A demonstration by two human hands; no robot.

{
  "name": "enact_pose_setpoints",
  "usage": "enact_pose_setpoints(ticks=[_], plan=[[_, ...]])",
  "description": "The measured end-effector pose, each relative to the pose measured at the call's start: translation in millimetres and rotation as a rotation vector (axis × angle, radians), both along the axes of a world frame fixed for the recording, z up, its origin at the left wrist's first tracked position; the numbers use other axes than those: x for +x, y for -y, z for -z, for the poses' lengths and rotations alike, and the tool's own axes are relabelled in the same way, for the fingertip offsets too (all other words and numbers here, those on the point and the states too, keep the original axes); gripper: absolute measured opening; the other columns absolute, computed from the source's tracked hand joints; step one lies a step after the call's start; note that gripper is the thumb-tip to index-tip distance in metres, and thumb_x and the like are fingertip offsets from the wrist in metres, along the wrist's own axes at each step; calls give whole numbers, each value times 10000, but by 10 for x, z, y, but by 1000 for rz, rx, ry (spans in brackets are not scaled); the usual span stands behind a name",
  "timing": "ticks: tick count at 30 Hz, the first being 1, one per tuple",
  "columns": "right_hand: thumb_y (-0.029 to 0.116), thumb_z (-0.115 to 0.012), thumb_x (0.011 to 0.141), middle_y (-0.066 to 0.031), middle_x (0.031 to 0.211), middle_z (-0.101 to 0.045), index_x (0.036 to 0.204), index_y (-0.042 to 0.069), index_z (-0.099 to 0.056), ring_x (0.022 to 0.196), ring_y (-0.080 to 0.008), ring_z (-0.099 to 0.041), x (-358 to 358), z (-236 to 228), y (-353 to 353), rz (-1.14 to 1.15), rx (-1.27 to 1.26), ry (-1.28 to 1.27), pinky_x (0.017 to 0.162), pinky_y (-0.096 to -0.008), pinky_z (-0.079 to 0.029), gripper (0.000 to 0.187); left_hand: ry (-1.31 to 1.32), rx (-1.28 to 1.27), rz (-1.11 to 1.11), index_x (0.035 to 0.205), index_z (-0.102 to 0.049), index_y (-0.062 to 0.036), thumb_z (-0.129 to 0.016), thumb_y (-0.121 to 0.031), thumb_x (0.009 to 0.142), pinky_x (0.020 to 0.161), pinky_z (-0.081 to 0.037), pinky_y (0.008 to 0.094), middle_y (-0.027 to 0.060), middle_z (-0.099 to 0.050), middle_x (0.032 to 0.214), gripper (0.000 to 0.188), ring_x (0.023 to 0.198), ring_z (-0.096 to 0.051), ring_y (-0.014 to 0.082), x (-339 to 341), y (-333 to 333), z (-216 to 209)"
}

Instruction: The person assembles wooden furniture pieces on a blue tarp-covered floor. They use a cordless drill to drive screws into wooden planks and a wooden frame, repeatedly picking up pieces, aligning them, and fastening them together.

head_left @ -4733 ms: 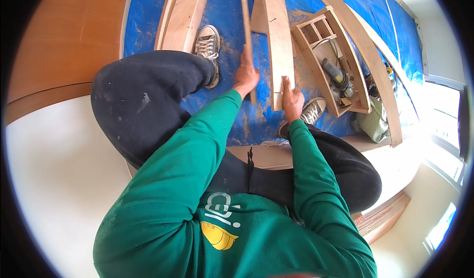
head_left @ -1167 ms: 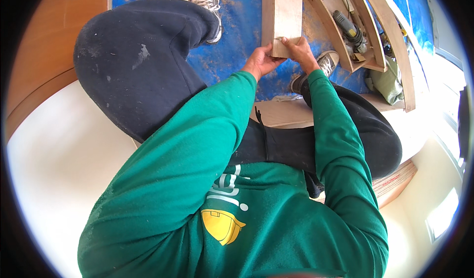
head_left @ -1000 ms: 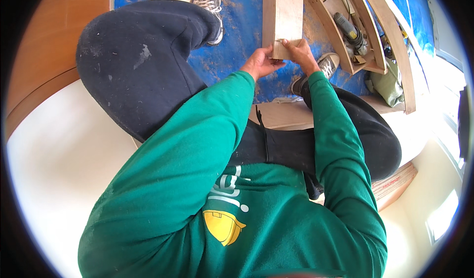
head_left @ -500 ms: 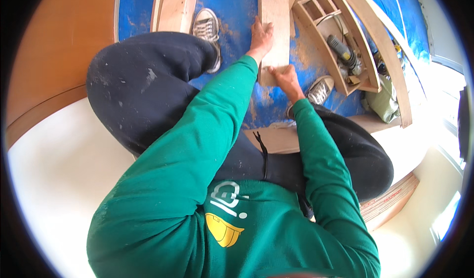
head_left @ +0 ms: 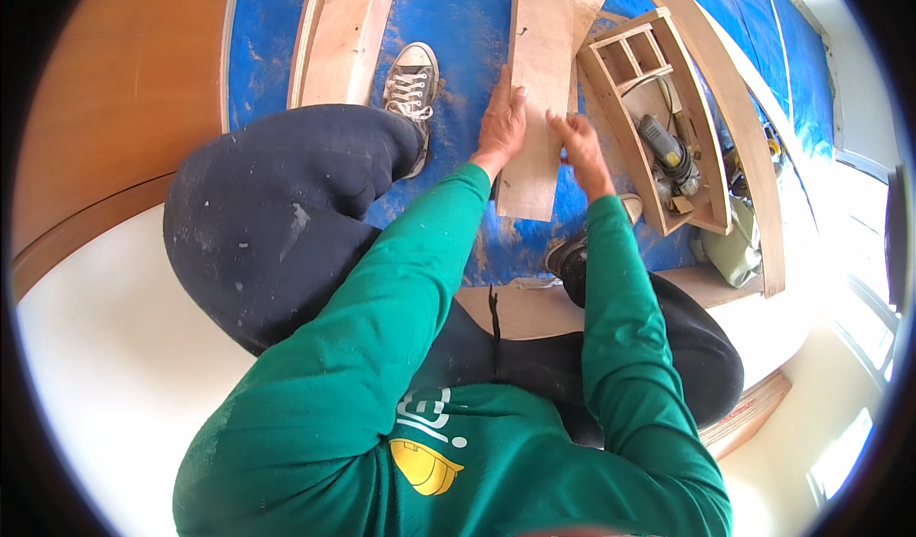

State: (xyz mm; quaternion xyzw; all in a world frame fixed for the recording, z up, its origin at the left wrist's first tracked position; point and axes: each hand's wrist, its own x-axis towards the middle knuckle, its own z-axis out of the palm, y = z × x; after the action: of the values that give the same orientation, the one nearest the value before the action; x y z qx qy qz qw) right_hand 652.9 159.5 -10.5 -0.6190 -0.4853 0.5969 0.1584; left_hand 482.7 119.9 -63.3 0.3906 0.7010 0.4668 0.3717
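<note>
A long, flat wooden board lies lengthwise in front of me, its near end towards my lap. A small dark nail or screw shows on its upper face. My left hand is closed round the board's left edge, thumb on top and the other fingers partly hidden. At the right edge, my right hand has its thumb tip over the board and its fingers apart, not wrapped round the wood. Whether that thumb touches the surface I cannot tell.
An open wooden toolbox on the right holds a grey power tool. Beyond it runs a curved wooden strip, with a pale green bag nearby. Another long wooden piece lies at the far left on the dusty blue sheet.
My right hand has let go of the board's near end and moved up along its right edge. The board sits nearer to me, my left hand still on it. The whole view has shifted slightly.
</note>
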Motion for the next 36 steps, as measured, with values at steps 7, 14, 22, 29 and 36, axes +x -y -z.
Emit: enact_pose_setpoints(ticks=[7, 14, 22, 29, 36], plan=[[386, -857, 960, -186, 1129, -771, 1302, -106, -665, 952, -242, -776, -570, 98, -1087, 126, -77, -315, 820, -393, -642, 629, 39, -16, 4, 1715, -309, -52, -442, -484, 1161, 1287, -357, 444, 259, -384, 1723, 715, 1580, -397, 427, 42, -21, -62], [338, -873, 949, -177, 1158, -773, 1301, -100, -675, 970, -243, -775, -670, 190, -1085, 171, 52, -214, 852, -366, -640, 596, 105, -9, -2, 1720, -303, -55, -419, -450, 1178, 1322, -295, 418, 242, -366, 1742, 681, 1623, -342, 391, 69, -28, -70], [285, -900, 909, -191, 1122, -777, 1257, -115, -690, 925, -257, -780, -725, 234, -1107, 207, 62, -217, 813, -375, -645, 570, 179, -1, -5, 1726, -286, -52, -421, -480, 1171, 1324, -289, 415, 241, -352, 1751, 714, 1628, -334, 387, 21, -22, -36], [308, -870, 947, -170, 1120, -780, 1260, -100, -695, 925, -234, -777, -740, 196, -1093, 190, 74, -142, 808, -354, -640, 543, 239, -37, 10, 1726, -277, -36, -413, -499, 1166, 1330, -269, 410, 242, -341, 1757, 739, 1638, -316, 382, 12, -26, -15], [307, -893, 906, -196, 1136, -773, 1270, -110, -686, 927, -260, -780, -745, 200, -1087, 204, 60, -145, 808, -375, -644, 591, 242, 11, 10, 1723, -278, -31, -410, -481, 1166, 1334, -268, 410, 247, -326, 1760, 728, 1635, -313, 392, 2, -23, -13]])
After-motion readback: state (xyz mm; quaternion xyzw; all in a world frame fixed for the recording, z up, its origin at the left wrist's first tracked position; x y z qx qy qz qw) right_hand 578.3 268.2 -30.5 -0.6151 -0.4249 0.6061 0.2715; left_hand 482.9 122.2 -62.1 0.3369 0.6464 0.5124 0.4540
